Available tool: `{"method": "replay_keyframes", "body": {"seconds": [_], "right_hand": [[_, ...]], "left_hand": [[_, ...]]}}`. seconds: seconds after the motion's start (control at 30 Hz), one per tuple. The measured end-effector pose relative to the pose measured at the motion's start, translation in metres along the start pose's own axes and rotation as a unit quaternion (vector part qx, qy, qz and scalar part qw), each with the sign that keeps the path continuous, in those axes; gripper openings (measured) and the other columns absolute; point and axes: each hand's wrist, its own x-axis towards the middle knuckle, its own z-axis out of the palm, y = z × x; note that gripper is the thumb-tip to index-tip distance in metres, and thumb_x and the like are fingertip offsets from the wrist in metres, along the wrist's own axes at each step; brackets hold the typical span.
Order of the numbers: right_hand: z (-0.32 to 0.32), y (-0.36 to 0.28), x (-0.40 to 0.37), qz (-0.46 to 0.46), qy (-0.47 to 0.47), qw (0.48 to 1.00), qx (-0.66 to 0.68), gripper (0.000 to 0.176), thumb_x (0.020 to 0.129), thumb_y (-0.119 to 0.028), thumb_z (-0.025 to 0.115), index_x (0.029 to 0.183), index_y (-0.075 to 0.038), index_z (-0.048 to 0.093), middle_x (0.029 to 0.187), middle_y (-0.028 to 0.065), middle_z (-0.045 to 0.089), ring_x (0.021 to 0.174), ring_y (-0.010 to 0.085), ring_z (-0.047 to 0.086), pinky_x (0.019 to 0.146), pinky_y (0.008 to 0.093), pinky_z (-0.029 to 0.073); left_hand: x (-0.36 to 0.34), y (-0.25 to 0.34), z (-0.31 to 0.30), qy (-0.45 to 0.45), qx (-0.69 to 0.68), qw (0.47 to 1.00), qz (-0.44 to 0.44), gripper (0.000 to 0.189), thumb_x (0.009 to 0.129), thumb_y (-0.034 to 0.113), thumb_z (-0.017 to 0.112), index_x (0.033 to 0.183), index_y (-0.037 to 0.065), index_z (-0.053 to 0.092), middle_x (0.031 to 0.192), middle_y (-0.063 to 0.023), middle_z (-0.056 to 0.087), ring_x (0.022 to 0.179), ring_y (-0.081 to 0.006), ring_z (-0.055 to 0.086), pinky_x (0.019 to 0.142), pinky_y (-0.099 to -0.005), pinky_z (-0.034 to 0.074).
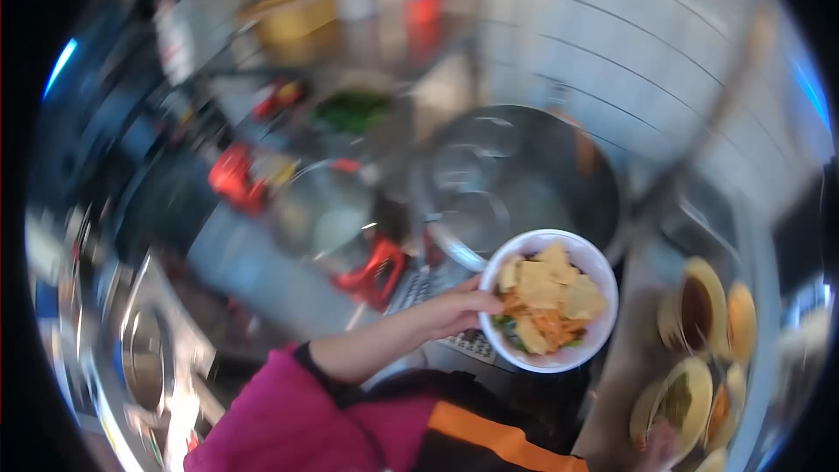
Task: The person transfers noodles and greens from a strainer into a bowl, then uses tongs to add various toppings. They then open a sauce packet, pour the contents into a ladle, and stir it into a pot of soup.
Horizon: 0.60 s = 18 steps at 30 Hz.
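Note:
My left hand (459, 308) grips the rim of a white bowl (609, 315), thumb over the edge. Inside the bowl lie pale yellow flat pieces (546, 284), orange shreds (551, 329) and some green leaves. At the lower right, a blurred skin-toned shape, seemingly my right hand (662, 444), is over a yellowish container (647, 406) with green contents. Its fingers are smeared by motion. Beside that stands another container (671, 310) holding dark red-brown sauce, with orange contents in containers farther right.
A large round metal pot (559, 175) with ring-shaped strainers (468, 218) stands beyond the bowl. Left of it is a smaller pot (328, 210) with red handles (376, 275). Green leaves (354, 111) lie farther back, near a white tiled wall (612, 52).

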Motion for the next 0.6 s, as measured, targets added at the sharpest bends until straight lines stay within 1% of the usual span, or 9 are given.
{"method": "replay_keyframes", "body": {"seconds": [0.03,0.07,0.1,0.2,0.23,0.27,0.43,0.53,0.6], "right_hand": [[-0.002,-0.026,0.003,0.020,-0.018,0.994,0.107,0.011,0.080,-0.004,0.059,0.088,0.004,0.061,0.089,0.0151,0.063,0.079,0.0269,0.061,0.069,0.0318,0.051],[0.034,-0.053,0.032,-0.150,-0.007,0.982,0.112,0.013,0.081,-0.004,0.058,0.091,0.004,0.061,0.082,0.0116,0.063,0.071,0.0200,0.060,0.064,0.0276,0.049],[0.050,-0.106,0.056,0.203,-0.162,0.914,0.311,0.016,0.082,-0.006,0.056,0.096,0.001,0.061,0.077,0.0075,0.062,0.065,0.0127,0.055,0.060,0.0234,0.046],[0.131,-0.142,0.083,0.126,-0.340,0.854,0.373,0.020,0.083,-0.008,0.057,0.102,-0.001,0.061,0.082,0.0065,0.062,0.064,0.0099,0.053,0.060,0.0197,0.043],[0.154,-0.161,0.091,0.145,-0.370,0.831,0.390,0.015,0.081,-0.005,0.055,0.090,0.003,0.062,0.079,0.0069,0.061,0.072,0.0112,0.056,0.065,0.0218,0.044],[0.093,-0.124,0.080,0.061,-0.384,0.815,0.431,0.019,0.077,-0.006,0.060,0.093,0.004,0.061,0.083,0.0090,0.062,0.075,0.0131,0.057,0.069,0.0224,0.044],[0.142,-0.108,0.118,-0.130,-0.449,0.738,0.488,0.015,0.078,-0.003,0.059,0.091,0.002,0.062,0.077,0.0114,0.061,0.071,0.0160,0.058,0.065,0.0254,0.044],[0.155,-0.095,0.155,-0.056,-0.563,0.692,0.448,0.018,0.081,-0.009,0.057,0.094,0.002,0.061,0.075,0.0077,0.061,0.069,0.0117,0.056,0.066,0.0236,0.044],[0.179,-0.097,0.180,-0.103,-0.563,0.674,0.467,0.017,0.082,-0.008,0.055,0.094,0.002,0.061,0.076,0.0049,0.061,0.067,0.0098,0.055,0.062,0.0217,0.044]], "left_hand": [[-0.022,-0.018,0.021,0.013,0.007,1.000,0.018,0.073,0.074,0.014,0.061,0.135,0.009,0.020,0.129,-0.0105,0.035,0.116,-0.0230,0.041,0.092,-0.0372,0.042],[-0.037,-0.005,-0.007,0.035,0.003,0.999,0.037,0.077,0.073,0.014,0.061,0.136,0.009,0.017,0.132,-0.0110,0.032,0.119,-0.0220,0.037,0.095,-0.0361,0.038],[-0.050,0.007,-0.029,0.054,-0.002,0.997,0.051,0.080,0.072,0.014,0.061,0.137,0.009,0.015,0.135,-0.0116,0.029,0.122,-0.0210,0.034,0.098,-0.0349,0.034],[-0.092,0.032,-0.061,0.124,-0.044,0.985,0.107,0.083,0.069,0.016,0.063,0.137,0.008,0.016,0.132,-0.0098,0.032,0.118,-0.0200,0.037,0.095,-0.0344,0.036],[-0.104,0.038,-0.076,0.156,-0.059,0.979,0.115,0.083,0.069,0.016,0.063,0.137,0.008,0.016,0.131,-0.0096,0.033,0.117,-0.0198,0.038,0.094,-0.0346,0.037],[-0.094,0.018,0.020,0.177,-0.036,0.974,0.134,0.083,0.069,0.017,0.063,0.137,0.008,0.016,0.131,-0.0093,0.034,0.116,-0.0194,0.038,0.094,-0.0343,0.037],[-0.119,-0.001,0.051,0.285,-0.045,0.918,0.273,0.073,0.071,0.014,0.058,0.135,0.010,0.022,0.125,-0.0074,0.039,0.111,-0.0177,0.044,0.089,-0.0329,0.043],[-0.110,-0.017,0.092,0.363,-0.065,0.876,0.311,0.070,0.073,0.015,0.056,0.134,0.010,0.022,0.127,-0.0100,0.039,0.114,-0.0223,0.043,0.091,-0.0388,0.041],[-0.114,-0.020,0.102,0.374,-0.076,0.859,0.342,0.068,0.075,0.015,0.053,0.134,0.009,0.021,0.130,-0.0119,0.036,0.117,-0.0254,0.041,0.093,-0.0424,0.040]]}}
